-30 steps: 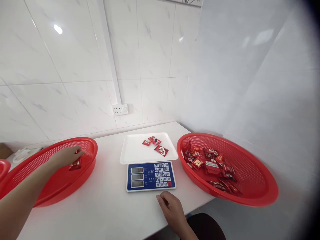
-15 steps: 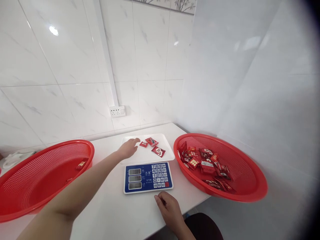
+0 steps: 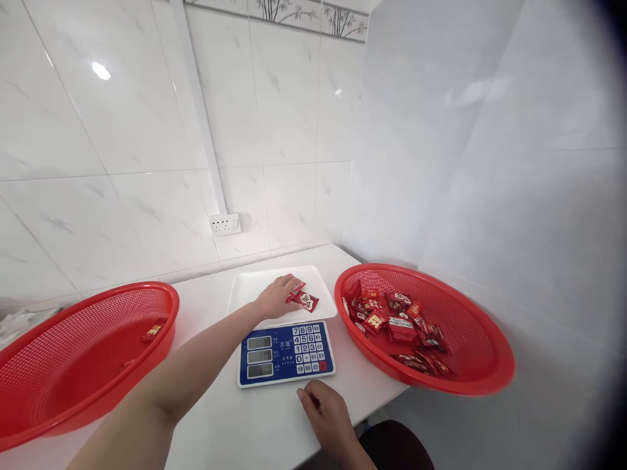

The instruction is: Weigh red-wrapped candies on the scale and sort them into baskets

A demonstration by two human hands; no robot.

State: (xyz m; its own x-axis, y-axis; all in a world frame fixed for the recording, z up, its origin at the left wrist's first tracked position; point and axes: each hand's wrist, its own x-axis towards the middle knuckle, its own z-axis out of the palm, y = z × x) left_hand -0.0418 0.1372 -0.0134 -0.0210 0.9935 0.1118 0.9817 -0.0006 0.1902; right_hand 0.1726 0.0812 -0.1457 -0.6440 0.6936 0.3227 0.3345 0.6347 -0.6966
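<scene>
My left hand [image 3: 277, 298] reaches over the white weighing tray [image 3: 247, 285], thumb and fingers spread apart across the red snack packets. One red packet with a pale patch [image 3: 307, 301] shows at the fingertips, lying on the tray. Behind it, another red packet [image 3: 296, 285] is partly covered by my fingers. In front of the tray is the scale's blue keypad and display panel [image 3: 287, 354]; its digits are too faint to read surely. Just below that panel, my right hand [image 3: 326, 412] rests at the table edge, its fingers curled into a loose fist with nothing visible in them.
To the right, a red perforated basket [image 3: 482, 339] holds several red packets [image 3: 401, 328]. Another red basket [image 3: 53, 352] stands at the left with a packet [image 3: 153, 331] near its side. Tiled walls close off the back and right; a power socket [image 3: 225, 224] sits low on the back wall.
My left hand has moved right across the tray onto the packets, covering the small one that lay in view. The right hand stays curled in place. The view has shifted slightly.
</scene>
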